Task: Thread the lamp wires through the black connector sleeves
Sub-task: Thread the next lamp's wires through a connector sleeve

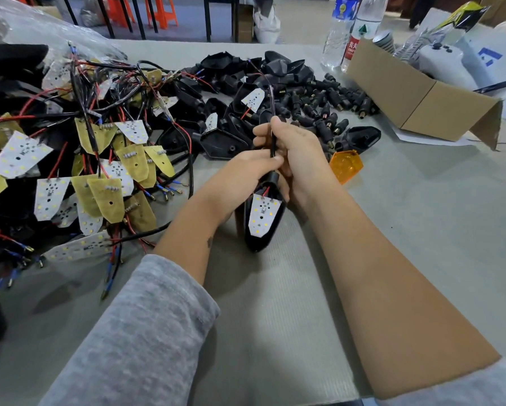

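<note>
- while the left hand (246, 171) grips the neck of the black teardrop-shaped plastic lamp housing (262, 218) at the frame's centre, the right hand (290, 142) pinches its thin black sheathed wire (273, 136) just above.
- the wire looks light and limp, so hold it close to the end.
- the white led board (263, 213) seems fragile; grip the housing, not the board.
- loose black connector sleeves (328, 112) lie on the grey tabletop (421, 230), upper right of centre.

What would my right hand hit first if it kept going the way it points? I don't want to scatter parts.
Probably the black lamp housings just beyond the right hand, whose fingers point left and away; depth is unclear, so it might pass above them.
</note>
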`<state>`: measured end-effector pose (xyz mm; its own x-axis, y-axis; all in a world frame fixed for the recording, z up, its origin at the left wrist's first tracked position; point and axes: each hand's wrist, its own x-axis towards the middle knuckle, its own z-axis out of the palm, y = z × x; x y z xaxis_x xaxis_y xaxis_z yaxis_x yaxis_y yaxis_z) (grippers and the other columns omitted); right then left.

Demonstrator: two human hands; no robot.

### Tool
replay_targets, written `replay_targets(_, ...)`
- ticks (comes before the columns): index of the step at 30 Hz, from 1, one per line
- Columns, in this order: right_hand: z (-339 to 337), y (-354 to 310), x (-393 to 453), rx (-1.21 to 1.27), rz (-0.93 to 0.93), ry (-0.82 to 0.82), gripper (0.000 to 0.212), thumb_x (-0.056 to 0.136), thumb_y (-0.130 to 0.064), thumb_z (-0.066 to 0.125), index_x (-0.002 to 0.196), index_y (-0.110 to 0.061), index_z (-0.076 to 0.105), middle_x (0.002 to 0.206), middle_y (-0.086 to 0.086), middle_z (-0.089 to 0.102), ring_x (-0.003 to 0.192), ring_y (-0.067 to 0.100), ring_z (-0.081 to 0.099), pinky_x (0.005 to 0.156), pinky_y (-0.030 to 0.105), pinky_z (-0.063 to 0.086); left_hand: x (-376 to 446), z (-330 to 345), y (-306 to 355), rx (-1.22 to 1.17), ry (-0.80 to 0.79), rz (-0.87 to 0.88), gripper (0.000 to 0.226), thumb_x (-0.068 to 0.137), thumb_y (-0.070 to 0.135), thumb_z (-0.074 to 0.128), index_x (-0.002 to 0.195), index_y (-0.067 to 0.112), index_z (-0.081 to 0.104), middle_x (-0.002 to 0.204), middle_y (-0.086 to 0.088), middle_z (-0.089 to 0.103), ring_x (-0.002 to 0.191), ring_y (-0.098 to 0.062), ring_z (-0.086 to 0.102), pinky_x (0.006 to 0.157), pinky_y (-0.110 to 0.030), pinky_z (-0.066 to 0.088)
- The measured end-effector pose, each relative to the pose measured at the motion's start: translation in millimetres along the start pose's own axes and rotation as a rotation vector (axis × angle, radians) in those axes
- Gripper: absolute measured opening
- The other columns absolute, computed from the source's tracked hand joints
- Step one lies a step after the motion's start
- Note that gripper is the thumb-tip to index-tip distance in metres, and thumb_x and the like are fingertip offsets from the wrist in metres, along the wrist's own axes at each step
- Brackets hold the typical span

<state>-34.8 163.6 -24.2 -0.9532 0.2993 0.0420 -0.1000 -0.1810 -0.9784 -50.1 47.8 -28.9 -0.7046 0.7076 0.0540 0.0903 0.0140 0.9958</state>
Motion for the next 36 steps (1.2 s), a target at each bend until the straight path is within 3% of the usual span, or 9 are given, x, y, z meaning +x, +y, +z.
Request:
replay_targets(5,-0.4,4.2,0.7,-0.02,-0.028,0.072,0.028,0.1,-0.026,0.053,0.084,-0.012,0.071,0.063,-0.002,0.056,0.048,0.013,0.043,0.046,0.024,0.033,3.3,-0.2,-4.0,0.121,0.103,-0.08,0.04,0.094,0.036,0.046,0.074,0.012,0.071,0.075,-0.001,0.073,0.079,-0.019,0.069,0.094,-0.043,0.048)
replay_targets(8,-0.3,3.2,0.3,0.055,-0.023,0.068,0.024,0.1,-0.023,0.053,0.093,-0.009,0.071,0.059,0.0,0.054,0.05,0.016,0.05,0.051,0.029,0.047,3.4,1.1,-5.5,0.171,0.235,-0.16,0.055,0.097,0.059,0.028,0.083,0.028,0.072,0.087,0.011,0.071,0.09,-0.005,0.065,0.094,-0.04,0.044)
replay_targets(11,-1.4,2.4,1.5,-0.039,-0.067,0.106,0.022,0.101,-0.021,0.052,0.098,-0.012,0.072,0.066,-0.005,0.058,0.053,0.005,0.049,0.057,0.023,0.044,2.8,-1.1,-6.2,0.328,0.402,-0.162,0.071,0.098,0.064,0.015,0.078,0.017,0.064,0.069,0.017,0.063,0.066,0.01,0.056,0.071,-0.024,0.038)
replay_targets(14,1.2,3.4,0.4,-0.032,-0.081,0.124,0.021,0.102,-0.02,0.048,0.1,-0.011,0.068,0.063,-0.002,0.059,0.057,0.011,0.052,0.06,0.027,0.047,3.7,-2.2,-5.5,0.391,0.355,-0.093,0.074,0.103,0.054,0.017,0.067,0.014,0.067,0.047,0.014,0.048,0.043,0.002,0.045,0.056,-0.017,0.035)
replay_targets(17,5.3,4.6,-2.4,-0.115,-0.152,0.175,0.021,0.103,-0.018,0.046,0.1,-0.008,0.064,0.05,-0.008,0.057,0.049,0.006,0.054,0.051,0.022,0.047,6.3,-1.8,-9.0,0.408,0.329,-0.047,0.062,0.103,0.05,0.024,0.088,0.015,0.072,0.046,0.013,0.047,0.044,0.002,0.042,0.049,-0.007,0.034)
replay_targets(22,10.9,3.7,-4.0,-0.188,-0.247,0.205,0.02,0.103,-0.014,0.044,0.09,-0.011,0.058,0.048,-0.001,0.046,0.044,0.009,0.043,0.046,0.024,0.04,9.1,-9.4,-16.5,0.463,0.388,-0.04,0.075,0.101,0.054,0.029,0.073,-0.008,0.06,0.056,-0.003,0.051,0.048,-0.01,0.043,0.043,-0.011,0.033)
replay_targets(27,14.8,7.2,-4.1,-0.334,-0.262,0.057,0.019,0.102,-0.01,0.044,0.091,-0.004,0.057,0.046,0.0,0.041,0.037,0.005,0.037,0.043,0.019,0.033,9.3,-22.8,-12.3,0.193,0.537,-0.059,0.058,0.105,0.045,0.027,0.081,0.012,0.069,0.071,-0.006,0.068,0.055,-0.014,0.062,0.045,-0.021,0.044)
replay_targets(32,24.3,13.9,-8.6,-0.526,-0.222,-0.219,0.022,0.101,-0.007,0.047,0.087,0.004,0.06,0.045,-0.002,0.041,0.036,0.003,0.037,0.042,0.016,0.03,9.1,-38.0,-4.6,-0.31,0.673,-0.018,0.044,0.107,0.037,0.023,0.106,0.016,0.061,0.095,-0.005,0.073,0.079,-0.016,0.072,0.068,-0.031,0.059)
replay_targets(36,25.7,12.3,-12.2,-0.622,-0.159,-0.331,0.023,0.1,-0.012,0.05,0.082,-0.003,0.061,0.04,-0.011,0.039,0.037,0.006,0.035,0.045,0.021,0.03,3.4,-45.0,-4.8,-0.537,0.752,0.111,0.031,0.107,0.029,0.028,0.107,0.018,0.057,0.085,0.001,0.075,0.079,-0.015,0.071,0.064,-0.028,0.056)
